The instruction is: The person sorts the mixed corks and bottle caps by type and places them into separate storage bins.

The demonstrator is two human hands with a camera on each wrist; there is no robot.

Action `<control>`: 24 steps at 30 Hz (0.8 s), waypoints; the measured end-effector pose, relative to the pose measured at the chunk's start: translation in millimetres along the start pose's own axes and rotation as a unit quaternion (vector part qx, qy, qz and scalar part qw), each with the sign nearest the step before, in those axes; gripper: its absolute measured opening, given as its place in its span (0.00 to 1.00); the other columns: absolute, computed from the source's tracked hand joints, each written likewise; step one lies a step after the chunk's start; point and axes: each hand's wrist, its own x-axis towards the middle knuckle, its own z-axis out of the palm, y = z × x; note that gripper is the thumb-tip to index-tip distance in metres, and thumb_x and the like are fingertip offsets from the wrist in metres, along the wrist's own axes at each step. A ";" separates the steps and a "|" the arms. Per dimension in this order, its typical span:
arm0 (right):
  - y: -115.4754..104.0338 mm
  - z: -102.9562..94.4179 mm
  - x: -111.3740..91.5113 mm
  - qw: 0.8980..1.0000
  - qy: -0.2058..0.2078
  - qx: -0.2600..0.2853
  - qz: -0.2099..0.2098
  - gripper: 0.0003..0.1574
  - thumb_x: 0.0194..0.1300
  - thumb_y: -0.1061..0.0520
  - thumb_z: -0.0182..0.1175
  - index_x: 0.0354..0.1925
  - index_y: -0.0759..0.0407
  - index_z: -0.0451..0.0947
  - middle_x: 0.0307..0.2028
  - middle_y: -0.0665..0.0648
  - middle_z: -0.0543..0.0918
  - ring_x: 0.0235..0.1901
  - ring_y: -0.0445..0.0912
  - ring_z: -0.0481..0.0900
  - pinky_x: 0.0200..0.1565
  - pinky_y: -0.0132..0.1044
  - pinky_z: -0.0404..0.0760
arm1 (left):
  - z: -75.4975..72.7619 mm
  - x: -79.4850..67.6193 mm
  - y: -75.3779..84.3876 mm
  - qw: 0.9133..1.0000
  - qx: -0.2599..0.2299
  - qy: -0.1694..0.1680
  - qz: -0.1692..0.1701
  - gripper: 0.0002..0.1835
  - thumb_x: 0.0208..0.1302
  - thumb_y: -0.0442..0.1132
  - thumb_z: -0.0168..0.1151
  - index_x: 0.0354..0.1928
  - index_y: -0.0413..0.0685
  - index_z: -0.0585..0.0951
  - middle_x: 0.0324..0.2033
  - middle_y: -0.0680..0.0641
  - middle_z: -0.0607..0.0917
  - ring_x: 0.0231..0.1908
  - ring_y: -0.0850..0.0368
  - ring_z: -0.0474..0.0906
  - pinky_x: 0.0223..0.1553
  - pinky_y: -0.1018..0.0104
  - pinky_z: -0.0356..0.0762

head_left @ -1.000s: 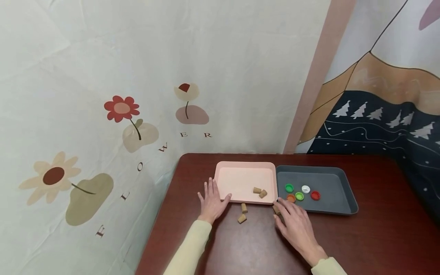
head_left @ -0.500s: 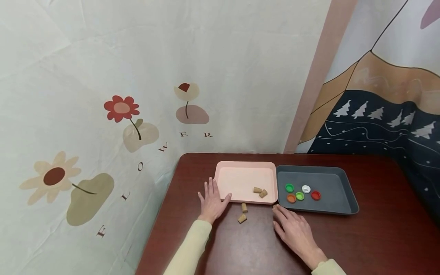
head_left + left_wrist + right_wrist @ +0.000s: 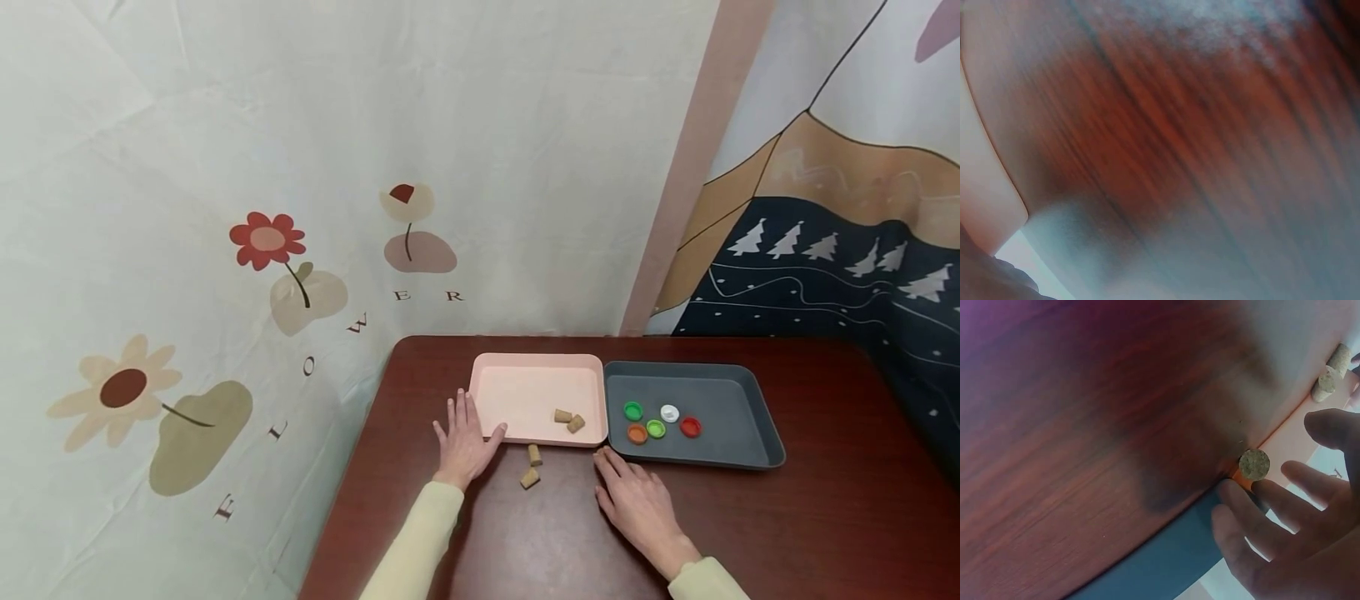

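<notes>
Brown cylindrical cork (image 3: 1254, 465) located at fingertips of right hand (image 3: 637, 504); fingers loosely bent, thumb apart. Left hand (image 3: 461, 446) splayed wide around corner of pink rectangular tray (image 3: 517, 396). Cork best pinched squarely, thumb opposed.

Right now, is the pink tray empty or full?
Neither: the pink tray holds only two cork stoppers, near its front right corner.

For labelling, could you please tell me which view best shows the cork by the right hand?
Right wrist: the cork shows its round end plainly. In the head view, the right hand mostly hides it; the left wrist view lacks it.
</notes>
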 end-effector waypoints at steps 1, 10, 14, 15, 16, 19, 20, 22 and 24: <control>-0.2 0.7 0.3 1.000 0.001 -0.001 0.000 0.31 0.62 0.49 0.73 0.62 0.55 0.82 0.62 0.60 0.81 0.47 0.60 0.85 0.42 0.62 0.82 | 0.2 0.0 0.0 1.000 0.000 0.000 0.000 0.56 0.69 0.74 0.47 0.82 0.36 0.49 0.82 0.37 0.48 0.80 0.37 0.44 0.70 0.24 0.45; -3.9 1.0 2.4 1.000 0.006 -0.004 -0.007 0.31 0.60 0.52 0.74 0.61 0.56 0.82 0.58 0.61 0.82 0.47 0.60 0.85 0.41 0.60 0.82 | 1.6 0.2 -0.6 1.000 -0.005 -0.005 -0.002 0.57 0.69 0.74 0.48 0.82 0.36 0.49 0.82 0.37 0.47 0.80 0.36 0.44 0.70 0.24 0.44; -4.4 1.3 1.3 0.999 0.033 0.003 -0.027 0.29 0.58 0.55 0.76 0.58 0.56 0.83 0.53 0.61 0.84 0.45 0.58 0.86 0.40 0.59 0.83 | 1.7 0.0 -0.6 1.000 -0.005 -0.001 -0.001 0.57 0.69 0.74 0.48 0.82 0.36 0.50 0.82 0.37 0.48 0.80 0.36 0.44 0.70 0.24 0.45; -4.3 1.6 1.1 0.999 0.039 0.002 -0.032 0.28 0.57 0.55 0.76 0.57 0.56 0.84 0.52 0.61 0.84 0.44 0.58 0.86 0.40 0.59 0.83 | 1.8 -0.2 -0.7 1.000 -0.005 0.000 0.000 0.57 0.69 0.74 0.48 0.82 0.36 0.50 0.81 0.37 0.48 0.80 0.36 0.45 0.70 0.24 0.45; -4.1 1.8 0.8 0.998 0.043 0.002 -0.037 0.28 0.57 0.56 0.77 0.56 0.56 0.84 0.51 0.60 0.84 0.44 0.57 0.86 0.39 0.58 0.83 | 1.7 -0.4 -0.6 1.000 -0.005 0.002 0.001 0.57 0.69 0.74 0.48 0.81 0.36 0.50 0.81 0.37 0.49 0.80 0.36 0.45 0.69 0.24 0.45; -3.9 2.0 0.4 0.998 0.047 0.000 -0.043 0.27 0.57 0.57 0.76 0.55 0.55 0.85 0.50 0.59 0.84 0.44 0.56 0.85 0.39 0.56 0.82 | 1.5 -0.6 -0.3 1.000 -0.005 0.002 0.002 0.57 0.69 0.74 0.47 0.81 0.36 0.50 0.81 0.37 0.49 0.80 0.36 0.45 0.69 0.24 0.45; -4.0 1.6 0.3 0.998 0.047 0.000 -0.045 0.26 0.57 0.57 0.76 0.55 0.55 0.85 0.51 0.58 0.84 0.44 0.56 0.85 0.38 0.56 0.82 | 1.4 -0.6 -0.2 1.000 -0.005 0.002 0.002 0.57 0.69 0.74 0.47 0.81 0.36 0.50 0.81 0.37 0.48 0.80 0.36 0.44 0.70 0.24 0.45; -4.0 0.9 0.5 0.998 0.044 0.000 -0.048 0.26 0.57 0.58 0.76 0.55 0.54 0.85 0.51 0.58 0.84 0.44 0.56 0.85 0.38 0.56 0.82 | 1.5 0.0 -0.1 1.000 -0.005 0.001 0.001 0.57 0.69 0.74 0.47 0.82 0.36 0.49 0.82 0.37 0.48 0.80 0.36 0.44 0.70 0.24 0.45; -4.0 -0.3 0.6 0.998 0.036 0.001 -0.049 0.27 0.57 0.58 0.77 0.56 0.54 0.85 0.54 0.59 0.84 0.45 0.57 0.85 0.39 0.57 0.82 | 1.7 0.3 -0.1 1.000 -0.006 0.001 0.000 0.57 0.69 0.74 0.47 0.82 0.36 0.49 0.82 0.37 0.48 0.80 0.36 0.44 0.70 0.24 0.44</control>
